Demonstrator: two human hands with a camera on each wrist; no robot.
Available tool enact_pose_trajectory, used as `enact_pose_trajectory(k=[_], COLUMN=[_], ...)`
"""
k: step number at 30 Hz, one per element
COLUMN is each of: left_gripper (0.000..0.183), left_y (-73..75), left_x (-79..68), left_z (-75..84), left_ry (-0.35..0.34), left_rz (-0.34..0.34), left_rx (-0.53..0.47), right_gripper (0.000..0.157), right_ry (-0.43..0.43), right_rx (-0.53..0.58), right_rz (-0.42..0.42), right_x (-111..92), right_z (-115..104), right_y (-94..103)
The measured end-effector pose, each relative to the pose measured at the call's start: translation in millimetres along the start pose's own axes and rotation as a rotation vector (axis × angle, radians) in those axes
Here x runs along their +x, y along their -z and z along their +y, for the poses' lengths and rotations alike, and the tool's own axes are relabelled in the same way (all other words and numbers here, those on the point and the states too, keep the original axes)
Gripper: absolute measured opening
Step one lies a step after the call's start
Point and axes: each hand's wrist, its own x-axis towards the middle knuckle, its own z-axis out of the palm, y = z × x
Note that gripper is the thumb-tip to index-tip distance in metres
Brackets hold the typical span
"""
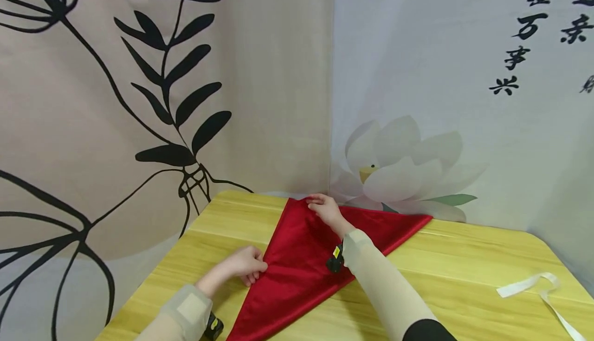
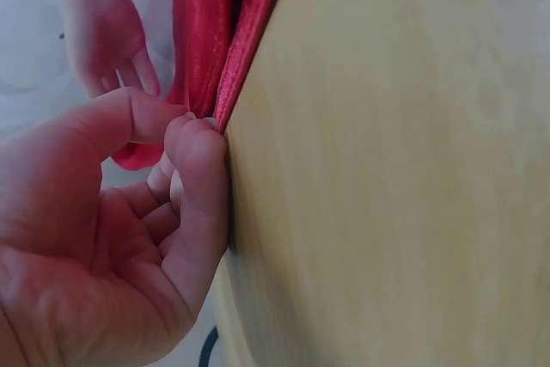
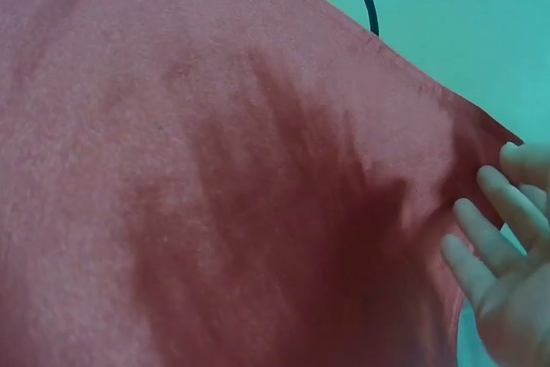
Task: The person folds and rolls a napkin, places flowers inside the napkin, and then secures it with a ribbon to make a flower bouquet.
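Note:
A red satin cloth [image 1: 297, 279], folded to a triangle, lies across the wooden table. My left hand [image 1: 248, 264] pinches the cloth's left edge between thumb and fingertips; the left wrist view shows this left hand [image 2: 129, 221] close, with red folds [image 2: 202, 32] running up from the pinch. At the far edge, near the upper left corner, my right hand [image 1: 326, 211] touches the cloth. The right wrist view has the right hand [image 3: 511, 268] with its fingers loosely extended by the corner of the red cloth [image 3: 215, 169]. Its thumb's contact is hard to make out.
The yellow wooden table [image 1: 464, 274] stands against a printed backdrop [image 1: 278, 72]. A white ribbon [image 1: 524, 284] lies loosely curled at the table's right side. Small black wrist cameras [image 1: 335, 259] hang under both wrists.

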Motion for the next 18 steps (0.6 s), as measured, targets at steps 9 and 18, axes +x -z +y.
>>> enact_pose_trajectory(k=[9,18], left_gripper=[0.021,0.026], left_y=[1.9,0.0], left_x=[0.7,1.1], left_z=[1.7,-1.4], left_ry=[0.014,0.027], left_rz=[0.019,0.02], left_rx=[-0.01,-0.011], right_gripper=[0.039,0.04], right_ry=[0.015,-0.016], right_rx=[0.003,0.01], right_rz=[-0.05,-0.054], right_x=[5.0,9.2], right_z=[2.9,6.9], right_y=[-8.5,-15.8])
